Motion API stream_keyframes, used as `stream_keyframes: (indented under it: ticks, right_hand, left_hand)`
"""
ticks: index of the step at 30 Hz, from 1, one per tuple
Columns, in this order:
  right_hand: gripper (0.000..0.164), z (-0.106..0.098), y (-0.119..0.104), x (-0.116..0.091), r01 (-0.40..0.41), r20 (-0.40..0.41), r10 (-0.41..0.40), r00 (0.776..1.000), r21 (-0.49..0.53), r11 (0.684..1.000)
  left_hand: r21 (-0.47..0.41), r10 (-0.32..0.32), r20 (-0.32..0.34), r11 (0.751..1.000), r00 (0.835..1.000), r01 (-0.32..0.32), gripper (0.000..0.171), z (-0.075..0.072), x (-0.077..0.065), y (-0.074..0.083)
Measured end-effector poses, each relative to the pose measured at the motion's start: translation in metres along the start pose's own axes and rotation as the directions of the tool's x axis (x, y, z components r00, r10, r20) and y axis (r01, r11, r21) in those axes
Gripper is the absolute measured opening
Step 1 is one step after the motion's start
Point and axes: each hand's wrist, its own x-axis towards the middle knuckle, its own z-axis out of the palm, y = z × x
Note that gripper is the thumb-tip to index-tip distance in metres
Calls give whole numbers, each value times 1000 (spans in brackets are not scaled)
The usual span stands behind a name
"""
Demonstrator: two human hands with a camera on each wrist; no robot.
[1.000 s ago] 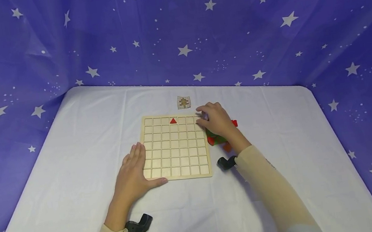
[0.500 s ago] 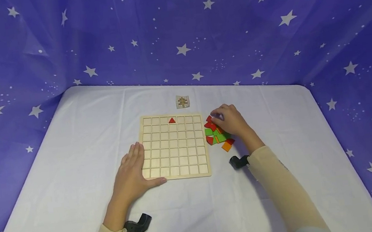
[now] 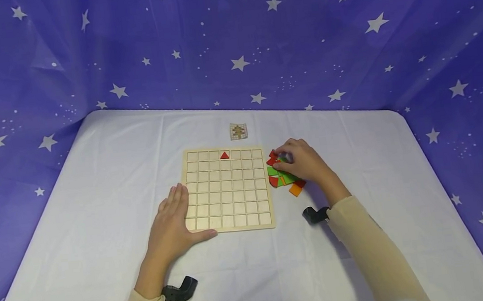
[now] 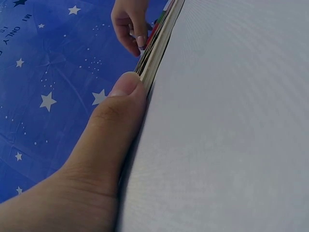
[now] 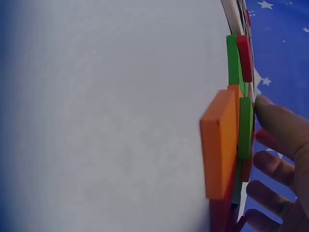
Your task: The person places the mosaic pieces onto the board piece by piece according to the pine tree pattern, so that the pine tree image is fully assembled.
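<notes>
A square wooden grid board [image 3: 231, 230] lies on the white cloth, with a red triangle [image 3: 224, 155] in a cell of its top row. My left hand [image 3: 171, 228] rests at the board's lower left corner, fingers straight along the left edge and thumb along the near edge. Right of the board is a loose pile of flat pieces, among them a green piece [image 5: 245, 128], an orange block [image 5: 219, 145] and a red piece [image 3: 274, 181]. Over the pile's far side, my right hand [image 3: 303, 161] reaches with thumb and bent fingers apart, fingertips right at the red pieces.
A small card with a tree pattern on a grid [image 3: 238, 131] lies beyond the board. Each wrist wears a black camera mount [image 3: 180, 291]. A purple curtain with stars [image 3: 230, 47] surrounds the white-covered table [image 3: 234, 280].
My right hand has moved from the board's upper right corner rightward to the pile, uncovering several pieces, and its fingers shift slightly there. My left hand and the red triangle stay put.
</notes>
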Motion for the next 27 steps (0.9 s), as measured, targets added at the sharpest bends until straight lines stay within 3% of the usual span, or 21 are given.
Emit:
stream_keyframes:
  ticks: [8, 13, 19, 27]
  right_hand:
    - [22, 1, 0, -3, -3, -22, 4, 1000, 27, 1000]
    - [24, 1, 0, -6, 11, -41, -9, 999, 44, 999]
    - [36, 1, 0, -9, -1, -80, -2, 997, -37, 999]
    - [32, 2, 2, -6, 33, -11, -33, 999, -27, 999]
  left_hand:
    - [-1, -1, 5, 1000, 1000, 1, 141, -1, 0, 1]
    - [-6, -5, 11, 1000, 1000, 5, 141, -1, -1, 1]
    - [-5, -9, 10, 1000, 1000, 9, 141, -1, -1, 0]
    - [-8, -10, 14, 1000, 1000, 10, 141, -1, -1, -1]
